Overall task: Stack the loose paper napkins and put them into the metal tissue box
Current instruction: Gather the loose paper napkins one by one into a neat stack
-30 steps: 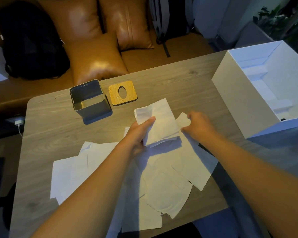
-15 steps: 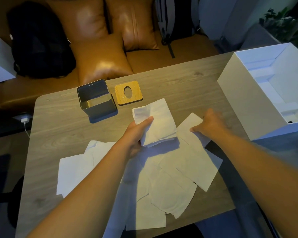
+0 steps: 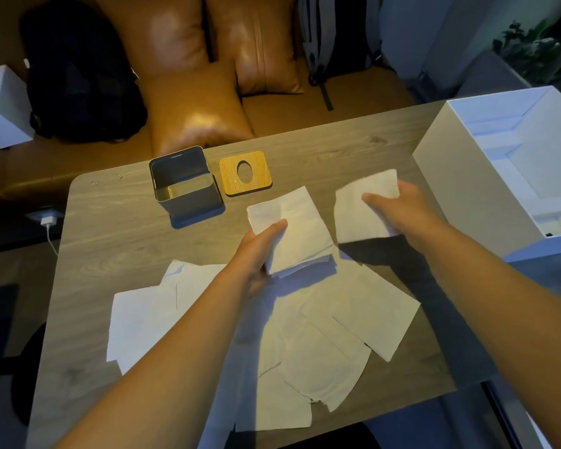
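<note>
loose white paper napkins [image 3: 321,335] lie overlapping on the grey wood-grain table [image 3: 110,222], near the person. left hand [image 3: 259,251] grips a small squared napkin stack [image 3: 292,228], thumb on top, long axis pointing away and slightly left. right hand [image 3: 399,209] pinches a single lifted napkin [image 3: 360,209] just right of the stack, so it likely joins next. open grey metal tissue box [image 3: 185,183] stands ahead-left, nearer the left hand; its wooden lid with oval hole [image 3: 245,172] lies beside. white cardboard box [image 3: 499,176] sits far right.
</note>
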